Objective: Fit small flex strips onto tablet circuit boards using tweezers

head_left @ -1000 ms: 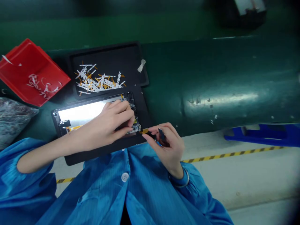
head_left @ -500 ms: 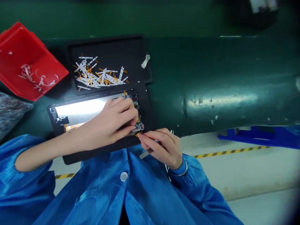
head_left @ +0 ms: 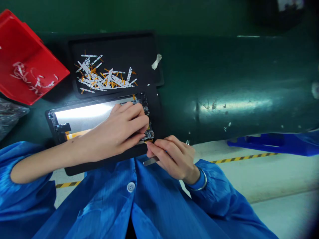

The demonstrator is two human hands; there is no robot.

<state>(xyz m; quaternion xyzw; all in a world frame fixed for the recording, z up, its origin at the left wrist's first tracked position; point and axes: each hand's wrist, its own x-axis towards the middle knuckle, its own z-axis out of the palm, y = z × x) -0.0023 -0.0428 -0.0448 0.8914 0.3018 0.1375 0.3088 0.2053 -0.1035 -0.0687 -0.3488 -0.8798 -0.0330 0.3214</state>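
- While the left hand (head_left: 119, 132) lies curled over the right end of the panel (head_left: 84, 116), its fingertips press down on the bare circuit board (head_left: 150, 134) there. Whether they pinch anything beneath them I cannot tell.
- Lower centre of the frame, the right hand (head_left: 171, 156) is closed around a slim metal tool (head_left: 150, 161). The tool's grey end pokes out at the lower left of the fist, and thumb and forefinger are brought together at the front.
- Between the two sets of fingertips sits a small orange tab (head_left: 149, 141), at the lower right corner of the board. It lies up and to the left of the right hand, touching or all but touching its fingertips, and just below the left hand's fingers. Of the two, the right hand looks the nearer.
- The panel's long axis runs left to right across the frame, rising slightly toward the right. Its silver back shows to the left of the left hand, with an orange ribbon (head_left: 74, 134) along the lower edge.
- The panel rests in a black tray (head_left: 99, 162) at the near edge of the green belt (head_left: 236, 83).
- Above it, a second black tray (head_left: 152, 43) holds a loose heap of white and orange strips (head_left: 104, 78). A red bin (head_left: 30, 49) stands at the upper left of the frame.
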